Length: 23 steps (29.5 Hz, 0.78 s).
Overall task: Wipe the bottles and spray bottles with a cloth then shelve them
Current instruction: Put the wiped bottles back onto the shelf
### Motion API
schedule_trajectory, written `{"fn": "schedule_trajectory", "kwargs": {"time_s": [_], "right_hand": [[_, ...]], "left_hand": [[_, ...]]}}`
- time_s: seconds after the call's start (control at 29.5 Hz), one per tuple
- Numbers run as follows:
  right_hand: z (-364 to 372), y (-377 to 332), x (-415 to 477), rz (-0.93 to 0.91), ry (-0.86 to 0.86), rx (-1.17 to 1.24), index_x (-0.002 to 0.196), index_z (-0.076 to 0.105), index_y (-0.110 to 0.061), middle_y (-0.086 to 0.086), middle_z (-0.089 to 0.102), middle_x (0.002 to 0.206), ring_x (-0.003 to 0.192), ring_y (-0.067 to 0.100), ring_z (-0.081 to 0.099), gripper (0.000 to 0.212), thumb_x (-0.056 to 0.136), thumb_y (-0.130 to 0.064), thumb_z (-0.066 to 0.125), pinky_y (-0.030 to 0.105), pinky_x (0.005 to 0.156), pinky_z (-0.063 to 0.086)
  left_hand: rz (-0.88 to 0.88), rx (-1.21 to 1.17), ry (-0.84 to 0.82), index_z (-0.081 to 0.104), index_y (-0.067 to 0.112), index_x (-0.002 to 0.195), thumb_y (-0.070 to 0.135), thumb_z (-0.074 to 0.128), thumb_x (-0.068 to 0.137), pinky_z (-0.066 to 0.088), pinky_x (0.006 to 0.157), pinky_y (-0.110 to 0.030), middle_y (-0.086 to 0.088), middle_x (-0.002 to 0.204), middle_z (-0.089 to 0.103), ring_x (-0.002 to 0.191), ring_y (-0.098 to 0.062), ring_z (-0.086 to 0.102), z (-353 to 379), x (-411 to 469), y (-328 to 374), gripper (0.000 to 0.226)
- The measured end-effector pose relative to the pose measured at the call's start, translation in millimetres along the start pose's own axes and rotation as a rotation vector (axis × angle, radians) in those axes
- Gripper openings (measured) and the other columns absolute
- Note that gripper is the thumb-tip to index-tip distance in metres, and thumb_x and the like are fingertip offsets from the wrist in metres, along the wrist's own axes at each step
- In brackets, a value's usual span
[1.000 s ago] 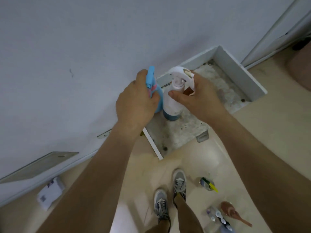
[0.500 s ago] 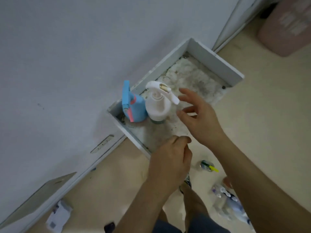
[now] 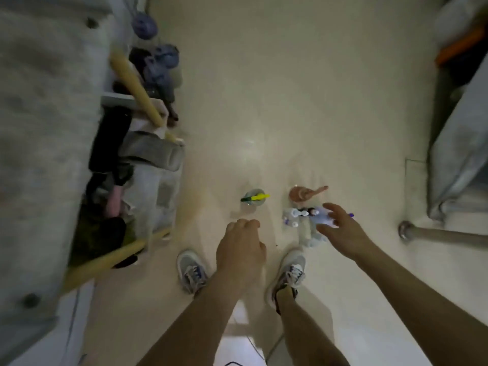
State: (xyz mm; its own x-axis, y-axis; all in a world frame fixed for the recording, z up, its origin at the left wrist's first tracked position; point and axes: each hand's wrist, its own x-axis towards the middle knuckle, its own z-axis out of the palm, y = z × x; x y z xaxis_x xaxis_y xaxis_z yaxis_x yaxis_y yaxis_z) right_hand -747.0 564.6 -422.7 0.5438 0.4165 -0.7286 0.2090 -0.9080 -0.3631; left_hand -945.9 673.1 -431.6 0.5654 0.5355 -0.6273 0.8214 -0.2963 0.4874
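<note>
I look straight down at a cream floor. A clear spray bottle with a yellow and green trigger (image 3: 254, 198) stands ahead of my feet. To its right stands a brown spray bottle (image 3: 303, 194), and nearer me a cluster of small bottles with white caps (image 3: 301, 220). My right hand (image 3: 340, 228) hovers over that cluster with fingers spread and holds nothing. My left hand (image 3: 241, 249) hangs above the floor between my shoes, fingers loosely curled, empty. No cloth shows in either hand. The view is blurred.
A cluttered rack (image 3: 137, 165) with dark items, grey fabric and yellow poles fills the left side. Blue-grey objects (image 3: 158, 59) lie on the floor beyond it. A grey covered piece of furniture (image 3: 462, 143) and a metal leg (image 3: 443, 235) stand at the right. My shoes (image 3: 191, 270) are below.
My view swung from the wall shelf, where the blue and the white spray bottle stand, down to the floor. Both hands left the shelf and dropped toward the bottles on the floor.
</note>
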Motion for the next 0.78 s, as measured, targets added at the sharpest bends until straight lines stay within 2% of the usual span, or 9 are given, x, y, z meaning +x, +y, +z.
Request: {"fn": "schedule_trajectory", "kwargs": {"time_s": [0.07,0.2,0.27,0.34,0.41,0.51,0.58,0.68,0.78], "right_hand": [[12,54,44,0.05,-0.019,-0.014,0.146,0.035,-0.02,0.008,0.049,0.132,0.102,0.025,0.052,0.062,0.091,-0.015,0.063,0.028,0.077,0.036],[58,157,144,0.052,-0.025,-0.009,0.146,0.027,-0.021,0.004,0.054,0.115,0.078,0.017,0.057,0.074,0.084,-0.017,0.068,0.028,0.063,0.041],[94,201,194,-0.047,0.004,-0.128,0.144,0.032,-0.017,0.01,0.054,0.125,0.096,0.027,0.059,0.077,0.078,-0.019,0.07,0.037,0.076,0.048],[125,231,238,-0.162,0.047,-0.35,0.146,0.033,-0.019,0.014,0.045,0.136,0.121,0.038,0.048,0.079,0.075,-0.026,0.068,0.048,0.092,0.046],[141,242,270,-0.247,0.075,-0.476,0.149,0.028,-0.026,0.015,0.035,0.146,0.132,0.042,0.034,0.08,0.079,-0.03,0.067,0.052,0.101,0.04],[151,252,306,-0.295,0.026,-0.563,0.151,0.021,-0.037,0.015,0.02,0.155,0.135,0.045,0.026,0.08,0.084,-0.035,0.066,0.053,0.107,0.032],[155,254,323,-0.337,-0.064,-0.678,0.151,0.02,-0.041,0.015,0.017,0.157,0.138,0.045,0.021,0.084,0.083,-0.039,0.069,0.054,0.109,0.031],[160,258,340,-0.355,-0.173,-0.78,0.147,0.034,-0.038,0.015,0.027,0.151,0.132,0.043,0.029,0.076,0.082,-0.037,0.072,0.049,0.107,0.03],[162,260,350,-0.424,-0.145,-0.809,0.135,0.055,-0.032,0.013,0.043,0.137,0.123,0.04,0.04,0.046,0.09,-0.023,0.061,0.046,0.099,0.041]], "left_hand": [[0.021,0.141,-0.06,0.042,0.02,0.139,0.024,0.051,0.092,0.04,0.1,-0.033,0.0,0.137,0.048,0.128,-0.022,0.04,49,49,-1,0.048],[0.057,0.387,0.03,0.032,0.017,0.143,0.035,0.064,0.087,0.037,0.103,-0.036,-0.005,0.145,0.039,0.134,-0.026,0.036,137,163,-15,0.068],[0.042,0.476,0.082,0.024,0.017,0.149,0.041,0.069,0.082,0.032,0.109,-0.041,-0.01,0.152,0.031,0.138,-0.029,0.033,174,214,-30,0.084],[0.001,0.508,0.08,0.022,0.022,0.15,0.045,0.07,0.08,0.034,0.106,-0.045,-0.012,0.148,0.035,0.133,-0.033,0.039,204,256,-45,0.088],[-0.05,0.502,0.082,0.032,0.027,0.146,0.046,0.067,0.083,0.04,0.095,-0.043,-0.015,0.133,0.046,0.12,-0.038,0.048,221,281,-54,0.074],[-0.025,0.584,0.132,0.054,0.028,0.123,0.043,0.059,0.091,0.042,0.08,-0.037,-0.014,0.11,0.063,0.104,-0.038,0.058,228,304,-57,0.036],[-0.019,0.506,0.07,0.059,0.03,0.118,0.037,0.055,0.094,0.045,0.078,-0.035,-0.011,0.11,0.066,0.102,-0.037,0.062,232,316,-59,0.026],[-0.044,0.209,-0.054,0.065,0.026,0.108,0.026,0.053,0.092,0.053,0.082,-0.038,-0.008,0.101,0.073,0.095,-0.035,0.066,242,321,-60,0.02],[-0.121,0.017,-0.024,0.065,0.028,0.084,0.024,0.055,0.092,0.056,0.078,-0.038,0.0,0.073,0.073,0.08,-0.028,0.07,253,316,-66,0.013]]}}
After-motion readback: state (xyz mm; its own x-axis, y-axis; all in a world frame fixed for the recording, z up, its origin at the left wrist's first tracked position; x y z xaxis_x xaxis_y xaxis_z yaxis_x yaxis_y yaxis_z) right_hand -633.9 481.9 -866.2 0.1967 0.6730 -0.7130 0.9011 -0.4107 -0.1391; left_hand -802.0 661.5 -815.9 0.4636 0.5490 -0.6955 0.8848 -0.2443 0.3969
